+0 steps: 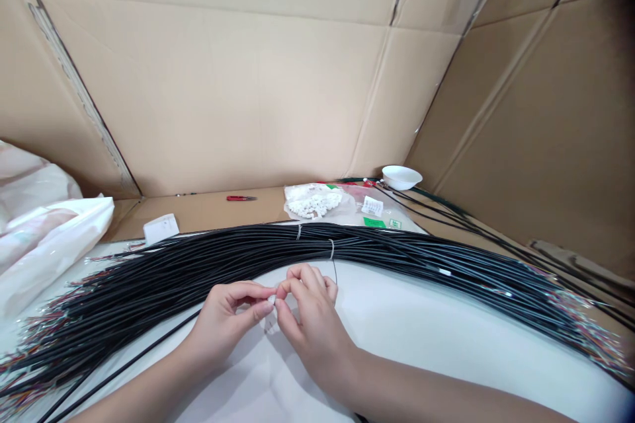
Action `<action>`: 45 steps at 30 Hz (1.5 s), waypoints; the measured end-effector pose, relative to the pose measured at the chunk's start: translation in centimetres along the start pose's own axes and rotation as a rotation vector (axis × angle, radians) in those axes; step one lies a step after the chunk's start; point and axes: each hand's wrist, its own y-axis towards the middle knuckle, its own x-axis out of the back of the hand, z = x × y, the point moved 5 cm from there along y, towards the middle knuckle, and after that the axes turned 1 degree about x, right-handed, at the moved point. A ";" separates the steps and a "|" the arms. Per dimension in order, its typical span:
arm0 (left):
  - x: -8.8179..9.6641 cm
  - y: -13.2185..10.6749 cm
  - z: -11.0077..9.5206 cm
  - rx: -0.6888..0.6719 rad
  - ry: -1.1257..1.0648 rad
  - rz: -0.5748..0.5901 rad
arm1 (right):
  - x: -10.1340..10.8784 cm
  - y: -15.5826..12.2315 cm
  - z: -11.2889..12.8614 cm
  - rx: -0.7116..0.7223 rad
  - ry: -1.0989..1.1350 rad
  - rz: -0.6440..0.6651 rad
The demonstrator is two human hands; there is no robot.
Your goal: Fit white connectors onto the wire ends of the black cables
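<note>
My left hand point(225, 320) and my right hand point(310, 314) meet over the white table point(421, 330), fingertips pinched together on a small white connector point(271, 301). A single black cable point(149, 350) runs from under my left hand toward the lower left. Just beyond the hands lies a thick bundle of black cables point(248, 254), tied with white bands, with coloured wire ends fanning out at both sides.
A clear bag of white connectors point(313, 201), a white bowl point(401, 176), a red tool point(241, 198) and a white label block point(161, 229) sit at the back. White plastic bags point(44, 238) lie at left. Cardboard walls point(248, 92) enclose the table.
</note>
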 end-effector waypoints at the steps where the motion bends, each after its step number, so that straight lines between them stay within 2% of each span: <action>1: 0.0 0.0 0.1 0.004 0.005 -0.003 | 0.1 0.1 0.0 0.000 0.000 -0.004; 8: 0.4 0.1 0.7 0.020 0.007 -0.022 | 0.3 0.2 -0.1 0.023 -0.003 -0.022; 16: 0.4 0.2 0.6 0.032 0.002 -0.041 | 0.1 0.2 -0.1 0.073 -0.039 -0.059; 29: 0.1 0.1 0.3 -0.010 0.024 -0.003 | -0.3 -0.1 -0.2 0.067 -0.082 -0.063; 37: 0.1 -0.1 0.3 0.007 0.025 -0.008 | 0.1 0.3 -0.3 0.012 0.024 -0.016; 42: 0.6 0.2 0.8 0.037 0.007 -0.055 | 0.8 1.3 -1.4 -0.118 0.144 -0.021; 45: 0.9 0.4 0.9 0.034 -0.046 -0.063 | 0.4 1.6 -1.9 -0.142 0.222 0.048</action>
